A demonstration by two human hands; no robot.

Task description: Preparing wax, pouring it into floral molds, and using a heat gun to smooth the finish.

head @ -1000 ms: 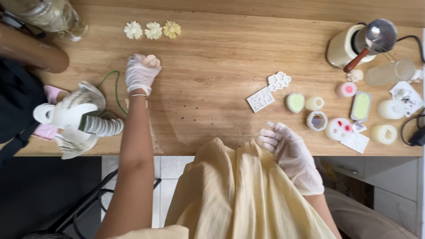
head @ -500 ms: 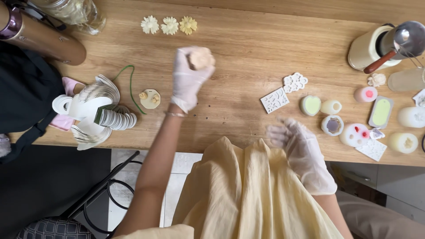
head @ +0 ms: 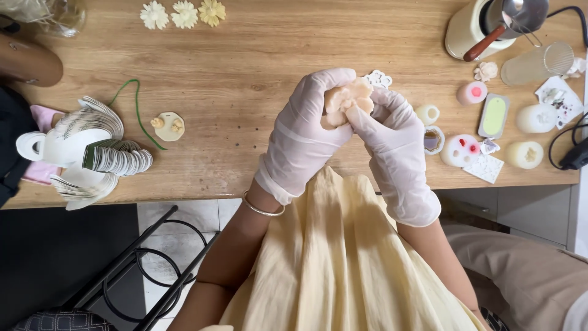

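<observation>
Grip: left hand (head: 304,132) and right hand (head: 392,144), both in white gloves, are clamped together on 1 pale peach flower-shaped piece (head: 346,100); fingers (head: 324,83) of left curl over its top, right thumb and fingertips press its lower right edge.
Piece location: held above the wooden table (head: 245,73), centre of view, just over the near edge and the yellow garment (head: 343,257).
Hands count: 2, w/ 1 bangle (head: 262,208) on left wrist.
Change vs 0.5 s ago: left hand alone held the piece over the table then; right hand lay at the table edge. Now both hands meet on it, closer to the body.
Flowers at far edge: 3 (head: 182,13), in a row, 2 whitish, 1 yellowish.
Left side: 1 small octagonal dish (head: 168,126) w/ 2 small lumps; 1 green wire (head: 136,110) beside it; white teapot-shaped paper item (head: 86,153) w/ fanned pages.
Right side: approx. 4 round candles or moulds, 1 green rectangular bar (head: 493,115), 1 cream pot (head: 468,30) w/ a metal ladle, 1 clear glass (head: 536,63) lying down.
Obstruction: hands cover part of 1 white flower mould (head: 378,78) behind them; piece's underside not visible.
Below table: black metal rack (head: 147,270) on tile floor.
</observation>
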